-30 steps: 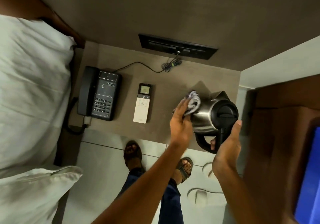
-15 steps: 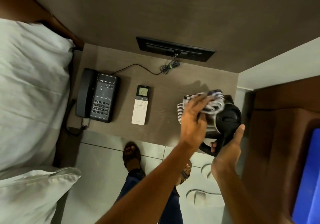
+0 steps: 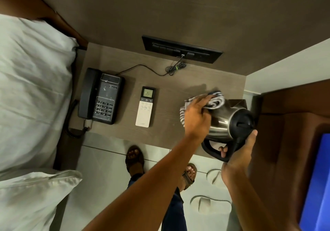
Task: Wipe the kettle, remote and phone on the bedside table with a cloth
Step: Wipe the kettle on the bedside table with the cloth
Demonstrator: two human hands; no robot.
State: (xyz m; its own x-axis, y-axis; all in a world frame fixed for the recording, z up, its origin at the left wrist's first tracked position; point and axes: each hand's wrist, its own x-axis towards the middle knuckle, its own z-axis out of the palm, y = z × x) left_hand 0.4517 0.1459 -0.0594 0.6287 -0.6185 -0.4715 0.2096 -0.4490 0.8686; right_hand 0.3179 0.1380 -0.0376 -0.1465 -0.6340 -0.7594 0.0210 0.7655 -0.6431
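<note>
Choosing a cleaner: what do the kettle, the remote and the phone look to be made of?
Kettle: brushed steel body, judging by its soft grey reflections; lid and handle look like matte black plastic. Remote: smooth off-white plastic, probably, with a dark top around a small lit screen. Phone: black plastic, slightly glossy, with pale specks on its face.

Left hand [image 3: 196, 118] and right hand [image 3: 239, 152] both clenched.
</note>
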